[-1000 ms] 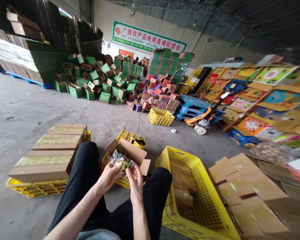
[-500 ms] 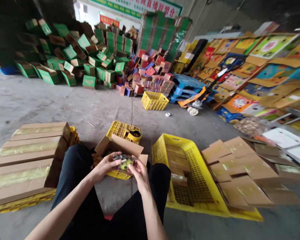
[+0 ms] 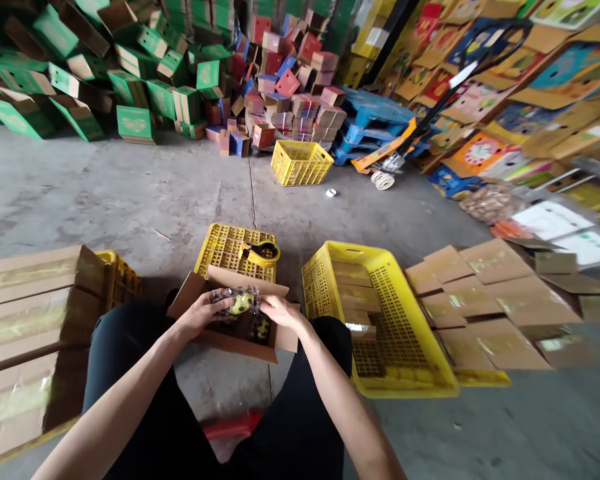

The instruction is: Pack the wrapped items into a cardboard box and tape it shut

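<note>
Above an open cardboard box [image 3: 230, 343], a small plastic-wrapped packet [image 3: 242, 301] is stretched between both hands. Its contents look yellow-green with dark spots; the exact kind is unclear. My left hand [image 3: 205, 311] is closed around the packet's left end. My right hand [image 3: 281, 311] has its fingers pinched at the right end of the wrap. Another similar spotted packet [image 3: 261, 328] lies inside the box, partly in shadow. Just beyond the box, a tape dispenser [image 3: 261, 253] rests on an upturned yellow crate [image 3: 220, 248].
On the left are stacked taped cartons [image 3: 25, 327]. A large yellow crate [image 3: 405, 333] holding several small cartons stands to the right, beside a pile of flattened boxes [image 3: 500, 307]. Farther off are a small yellow crate [image 3: 301, 163], a pallet jack [image 3: 390, 160] and heaped green boxes [image 3: 135, 123].
My view has tilted downward. The packet, still between both hands, has turned, and my right hand has shifted to its right end. More of the box's inside shows now.
</note>
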A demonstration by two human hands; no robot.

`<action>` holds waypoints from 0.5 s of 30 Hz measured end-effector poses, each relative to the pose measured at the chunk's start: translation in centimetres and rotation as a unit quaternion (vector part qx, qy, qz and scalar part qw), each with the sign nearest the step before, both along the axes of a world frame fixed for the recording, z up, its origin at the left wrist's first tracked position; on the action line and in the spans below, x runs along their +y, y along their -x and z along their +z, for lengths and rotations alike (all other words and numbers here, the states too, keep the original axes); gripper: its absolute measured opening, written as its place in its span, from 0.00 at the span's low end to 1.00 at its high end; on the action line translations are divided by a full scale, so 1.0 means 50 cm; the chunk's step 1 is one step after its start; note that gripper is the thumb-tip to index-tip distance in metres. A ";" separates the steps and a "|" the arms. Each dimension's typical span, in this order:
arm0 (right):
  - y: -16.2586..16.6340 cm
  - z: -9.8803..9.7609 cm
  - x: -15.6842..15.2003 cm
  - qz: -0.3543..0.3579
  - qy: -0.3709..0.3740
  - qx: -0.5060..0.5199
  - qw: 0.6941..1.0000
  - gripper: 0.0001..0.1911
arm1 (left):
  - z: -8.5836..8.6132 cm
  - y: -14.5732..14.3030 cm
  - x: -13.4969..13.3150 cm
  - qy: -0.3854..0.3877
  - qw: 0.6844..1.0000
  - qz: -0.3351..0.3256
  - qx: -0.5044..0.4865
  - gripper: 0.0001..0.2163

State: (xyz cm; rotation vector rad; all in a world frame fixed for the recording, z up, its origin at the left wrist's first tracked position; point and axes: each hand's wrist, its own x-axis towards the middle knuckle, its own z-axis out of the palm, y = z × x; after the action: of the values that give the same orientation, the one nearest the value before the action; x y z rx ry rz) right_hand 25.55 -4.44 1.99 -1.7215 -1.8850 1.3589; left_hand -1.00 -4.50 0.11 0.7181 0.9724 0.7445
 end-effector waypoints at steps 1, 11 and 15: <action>0.002 -0.010 0.010 0.043 0.002 -0.064 0.997 0.11 | -0.006 -0.005 0.004 -0.001 1.000 0.001 0.006 0.28; 0.079 -0.118 0.015 0.168 0.069 -0.318 0.930 0.22 | -0.033 -0.002 0.031 0.032 0.990 0.040 0.130 0.25; 0.083 -0.112 0.014 0.158 0.048 -0.340 0.926 0.27 | -0.048 0.003 0.027 0.003 0.983 0.036 0.182 0.23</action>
State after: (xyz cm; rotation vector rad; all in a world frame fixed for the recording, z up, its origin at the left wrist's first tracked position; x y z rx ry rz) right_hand 21.41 -3.75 -3.61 -2.2142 -2.5911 1.0221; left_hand -1.17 -3.15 -2.27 0.8348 1.3368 0.6844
